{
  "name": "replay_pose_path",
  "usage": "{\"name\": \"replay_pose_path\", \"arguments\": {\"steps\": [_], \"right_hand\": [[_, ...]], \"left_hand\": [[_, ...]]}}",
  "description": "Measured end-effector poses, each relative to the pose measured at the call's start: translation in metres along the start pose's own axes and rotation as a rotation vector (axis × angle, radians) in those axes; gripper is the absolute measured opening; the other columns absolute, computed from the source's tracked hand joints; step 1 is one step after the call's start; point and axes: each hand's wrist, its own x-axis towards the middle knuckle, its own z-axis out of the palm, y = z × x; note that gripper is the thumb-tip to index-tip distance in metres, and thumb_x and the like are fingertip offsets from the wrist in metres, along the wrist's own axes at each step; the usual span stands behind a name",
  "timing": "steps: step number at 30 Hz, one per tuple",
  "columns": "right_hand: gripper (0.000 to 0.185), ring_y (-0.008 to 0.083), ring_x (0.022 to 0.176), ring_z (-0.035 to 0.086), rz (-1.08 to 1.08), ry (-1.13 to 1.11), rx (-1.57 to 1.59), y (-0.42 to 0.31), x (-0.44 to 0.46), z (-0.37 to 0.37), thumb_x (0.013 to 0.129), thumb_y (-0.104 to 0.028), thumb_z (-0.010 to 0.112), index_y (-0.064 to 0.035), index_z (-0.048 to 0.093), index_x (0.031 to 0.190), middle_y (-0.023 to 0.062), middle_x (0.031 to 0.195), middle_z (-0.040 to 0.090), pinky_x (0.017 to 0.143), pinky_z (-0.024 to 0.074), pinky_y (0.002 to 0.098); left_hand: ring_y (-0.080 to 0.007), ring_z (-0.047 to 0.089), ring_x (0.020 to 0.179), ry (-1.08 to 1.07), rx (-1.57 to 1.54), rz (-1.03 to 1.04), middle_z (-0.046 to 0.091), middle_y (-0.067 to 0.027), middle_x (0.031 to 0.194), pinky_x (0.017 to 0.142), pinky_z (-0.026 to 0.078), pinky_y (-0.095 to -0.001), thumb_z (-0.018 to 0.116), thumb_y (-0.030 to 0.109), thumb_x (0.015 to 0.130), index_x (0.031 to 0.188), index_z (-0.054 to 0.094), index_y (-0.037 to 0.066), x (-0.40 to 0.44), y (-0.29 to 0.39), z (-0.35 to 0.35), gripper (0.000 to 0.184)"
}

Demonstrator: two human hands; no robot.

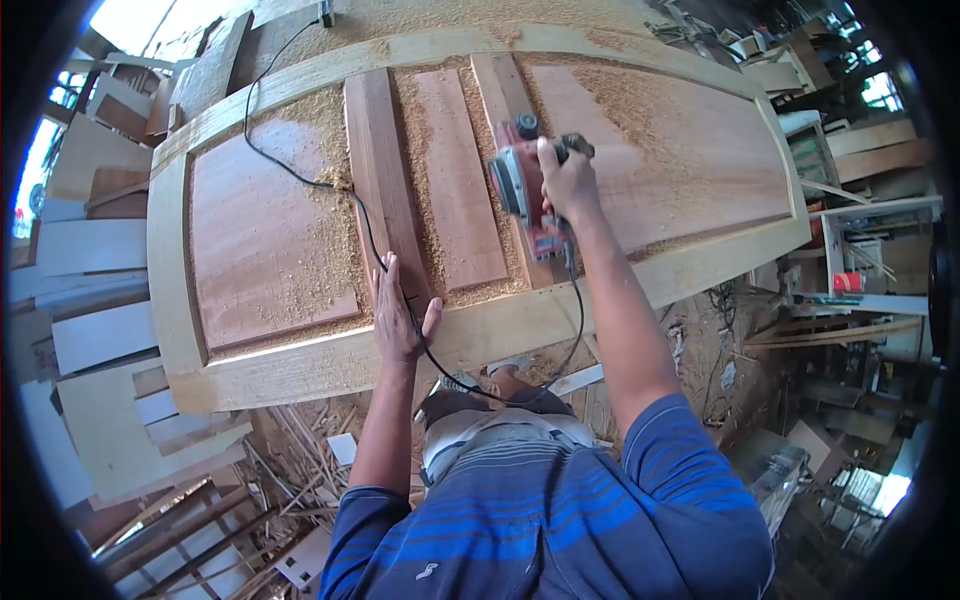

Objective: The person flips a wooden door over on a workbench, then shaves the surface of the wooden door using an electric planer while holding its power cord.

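Note:
My right hand is wrapped around the rear handle of a red electric hand planer. The planer sits on one of the cross rails of a panelled wooden door. My left hand rests at the lower end of another rail, fingers stretched out and thumb apart. A black power cord crosses the door and passes by the left palm and thumb. It loops below the door's near edge and back up to the planer. Part of the planer is hidden by my right hand.
Wood shavings lie thickly over the panels and along the rails. Stacked boards stand on the left, and thin offcuts litter the floor below. On the right are shelving with a red container and more timber.

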Motion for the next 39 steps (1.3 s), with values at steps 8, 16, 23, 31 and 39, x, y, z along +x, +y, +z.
{"name": "replay_pose_path", "arguments": {"steps": [8, 16, 23, 31, 39], "right_hand": [[0.05, 0.0254, 0.058, 0.07, 0.036, 0.068, 0.0, 0.056, -0.141, -0.044, 0.11, -0.047, 0.064, 0.001, 0.075, 0.105, 0.0127, 0.069, 0.069, 0.054, 0.0552, 0.0399], [0.048, 0.0487, 0.094, 0.077, 0.037, 0.084, -0.082, 0.061, -0.112, -0.052, 0.106, -0.045, 0.067, 0.0015, 0.079, 0.109, 0.0291, 0.093, 0.077, 0.081, 0.0606, 0.0533], [0.054, 0.0489, 0.096, 0.077, -0.003, 0.06, -0.073, 0.024, 0.02, -0.024, 0.104, -0.05, 0.068, 0.0023, 0.079, 0.105, 0.0297, 0.094, 0.078, 0.082, 0.0608, 0.0542], [0.054, 0.0489, 0.101, 0.077, -0.051, 0.034, -0.152, -0.014, 0.153, 0.0, 0.104, -0.059, 0.062, -0.0099, 0.084, 0.108, 0.0271, 0.099, 0.08, 0.087, 0.0619, 0.0557], [0.071, 0.0257, 0.052, 0.075, -0.074, -0.005, -0.156, -0.058, 0.249, 0.025, 0.108, -0.057, 0.058, 0.0027, 0.074, 0.073, 0.0132, 0.059, 0.071, 0.057, 0.0625, 0.0398]], "left_hand": [[-0.0431, 0.036, 0.164, -0.027, 0.098, 0.037, 0.04, -0.0307, 0.173, 0.138, 0.021, -0.0558, 0.076, 0.044, 0.098, 0.17, 0.029, -0.007, 0.001, -0.001, 0.003, 0.1], [-0.045, 0.035, 0.165, -0.05, 0.113, 0.012, 0.04, -0.0303, 0.173, 0.138, 0.021, -0.0581, 0.075, 0.043, 0.097, 0.17, 0.029, -0.007, 0.003, 0.004, 0.003, 0.101], [-0.0455, 0.034, 0.165, -0.059, 0.146, -0.032, 0.039, -0.0294, 0.174, 0.137, 0.023, -0.0586, 0.076, 0.042, 0.095, 0.171, 0.03, -0.006, 0.007, 0.006, 0.006, 0.101], [-0.0472, 0.039, 0.163, -0.035, 0.184, -0.057, 0.044, -0.0313, 0.171, 0.135, 0.028, -0.0571, 0.073, 0.046, 0.099, 0.168, 0.034, -0.008, 0.011, 0.01, 0.009, 0.096], [-0.047, 0.041, 0.162, -0.029, 0.178, -0.074, 0.044, -0.0315, 0.171, 0.136, 0.027, -0.058, 0.074, 0.038, 0.096, 0.168, 0.034, -0.008, 0.011, 0.008, 0.01, 0.095]]}}
